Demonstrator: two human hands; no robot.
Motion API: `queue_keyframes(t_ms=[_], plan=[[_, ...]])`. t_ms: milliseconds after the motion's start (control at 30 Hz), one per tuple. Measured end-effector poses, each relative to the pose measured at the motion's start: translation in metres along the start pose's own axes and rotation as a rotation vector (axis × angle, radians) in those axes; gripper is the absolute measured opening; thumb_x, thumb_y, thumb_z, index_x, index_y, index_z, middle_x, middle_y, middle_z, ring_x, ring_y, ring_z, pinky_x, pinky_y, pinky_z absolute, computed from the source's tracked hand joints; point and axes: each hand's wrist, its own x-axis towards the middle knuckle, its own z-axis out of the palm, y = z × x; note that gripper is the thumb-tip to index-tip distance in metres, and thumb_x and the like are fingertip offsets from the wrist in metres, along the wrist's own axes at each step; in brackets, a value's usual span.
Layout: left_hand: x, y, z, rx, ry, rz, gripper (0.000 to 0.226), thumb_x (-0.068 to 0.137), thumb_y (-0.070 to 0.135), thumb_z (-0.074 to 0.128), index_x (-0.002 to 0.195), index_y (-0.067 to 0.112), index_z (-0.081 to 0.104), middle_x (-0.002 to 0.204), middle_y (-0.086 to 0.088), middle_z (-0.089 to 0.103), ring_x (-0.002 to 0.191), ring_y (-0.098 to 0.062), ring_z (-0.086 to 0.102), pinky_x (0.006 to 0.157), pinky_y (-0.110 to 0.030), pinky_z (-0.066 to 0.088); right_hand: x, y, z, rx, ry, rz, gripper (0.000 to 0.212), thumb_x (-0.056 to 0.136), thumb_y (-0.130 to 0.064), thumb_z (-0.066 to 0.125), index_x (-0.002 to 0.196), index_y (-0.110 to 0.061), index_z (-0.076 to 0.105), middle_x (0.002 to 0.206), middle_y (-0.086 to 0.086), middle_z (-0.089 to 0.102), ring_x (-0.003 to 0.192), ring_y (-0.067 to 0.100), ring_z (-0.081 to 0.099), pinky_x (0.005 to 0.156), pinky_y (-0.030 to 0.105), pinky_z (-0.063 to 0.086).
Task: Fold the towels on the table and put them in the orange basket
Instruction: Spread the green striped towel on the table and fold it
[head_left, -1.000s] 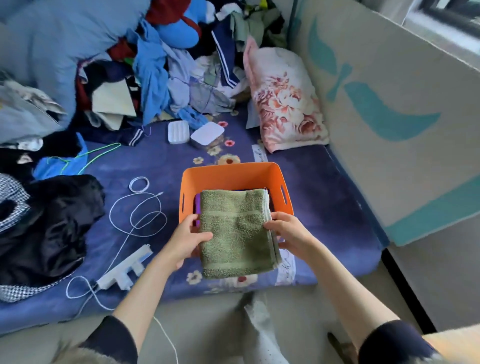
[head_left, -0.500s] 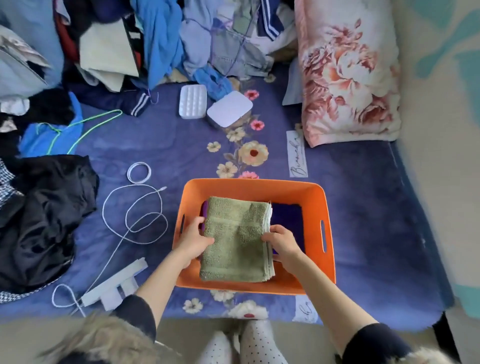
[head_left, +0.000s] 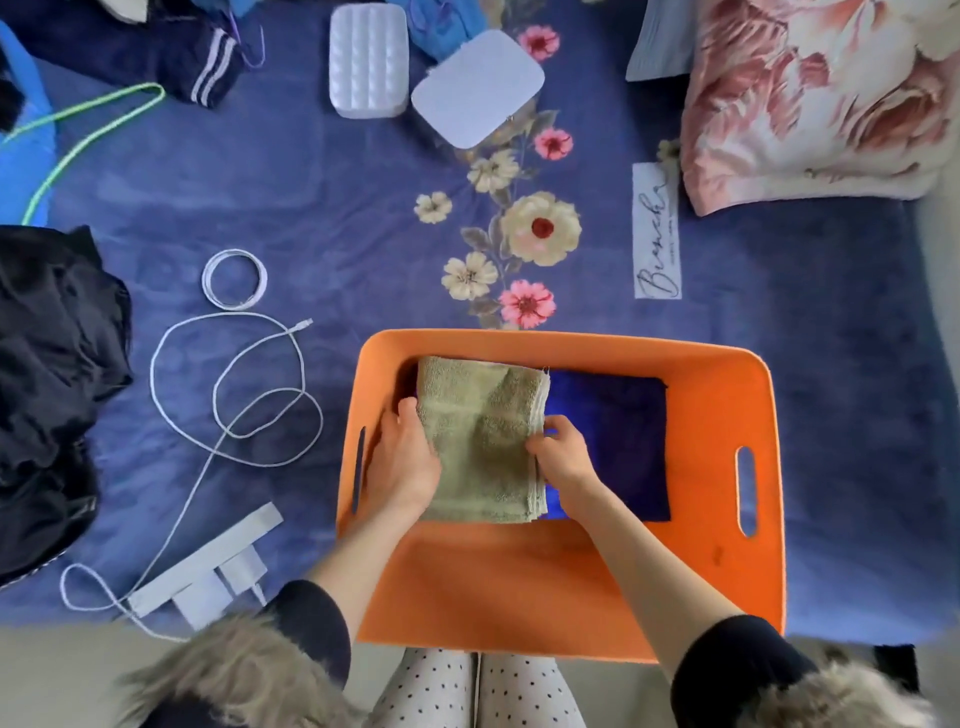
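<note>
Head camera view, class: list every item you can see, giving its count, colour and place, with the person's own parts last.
green towel: 1, olive, folded, left in basket
dark blue towel: 1, under the green one
orange basket: 1, on bedspread
bedspread: 1, blue, floral
pillow: 1, pink floral, top right
white boxes: 2, top centre
white cable: 1, left of basket
power strip: 1, white, lower left
dark clothes: pile, left
left hand: grips green towel
right hand: grips green towel

I log: dark pushed-up sleeves (head_left: 311, 618), shaggy grey-brown fur trim (head_left: 234, 675), white black-dotted leggings (head_left: 478, 691), bare forearms.
</note>
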Motion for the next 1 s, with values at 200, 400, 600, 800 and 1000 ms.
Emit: queue_keyframes(t_ms=[200,400,600,800,1000], plan=[[-0.002,0.004,0.007,0.075,0.111,0.094,0.081,0.08,-0.006,0.052,0.148,0.019,0.014,0.14,-0.016,0.03,0.115,-0.036,0.048,0.081,-0.041,0.046,0.005,-0.001,0.003,-0.203,0.124,-0.138,0.022,0.09,-0.011,0.051,0.112,-0.008,0.054,0.106,0.014,0.059,0.082,0.022,0.055,0.065,0.026,0.034],[0.004,-0.006,0.019,0.647,-0.077,0.518,0.102,0.083,0.018,0.065,0.148,0.025,-0.014,0.146,-0.01,-0.038,0.141,-0.031,-0.023,0.116,-0.048,-0.005,-0.016,0.016,-0.006,-1.181,0.036,-0.733,0.088,0.085,-0.031,0.063,0.15,-0.019,0.006,0.158,0.008,-0.008,0.145,0.028,-0.006,0.117,0.045,-0.001],[0.039,-0.005,0.023,0.858,-0.165,0.408,0.135,0.064,0.063,0.071,0.132,0.02,-0.038,0.136,-0.012,-0.047,0.139,-0.029,-0.028,0.113,-0.046,-0.013,0.028,0.011,-0.003,-1.528,-0.035,-0.768,0.118,0.074,-0.059,0.064,0.146,-0.015,-0.018,0.155,0.008,-0.023,0.142,0.025,-0.022,0.111,0.052,-0.015],[0.049,-0.008,0.04,0.89,-0.178,0.375,0.133,0.067,0.062,0.068,0.131,0.019,-0.04,0.137,-0.015,-0.047,0.138,-0.031,-0.03,0.11,-0.046,-0.016,0.05,0.024,0.001,-1.531,-0.027,-0.78,0.119,0.072,-0.068,0.058,0.144,-0.02,-0.023,0.155,0.004,-0.025,0.142,0.021,-0.023,0.105,0.051,-0.024],[0.044,-0.002,0.03,0.875,-0.231,0.359,0.129,0.069,0.06,0.069,0.136,0.022,-0.036,0.141,-0.014,-0.045,0.138,-0.03,-0.03,0.112,-0.047,-0.014,0.042,0.017,-0.003,-1.494,-0.09,-0.79,0.114,0.075,-0.064,0.058,0.146,-0.021,-0.02,0.155,0.005,-0.025,0.142,0.022,-0.022,0.109,0.051,-0.018]])
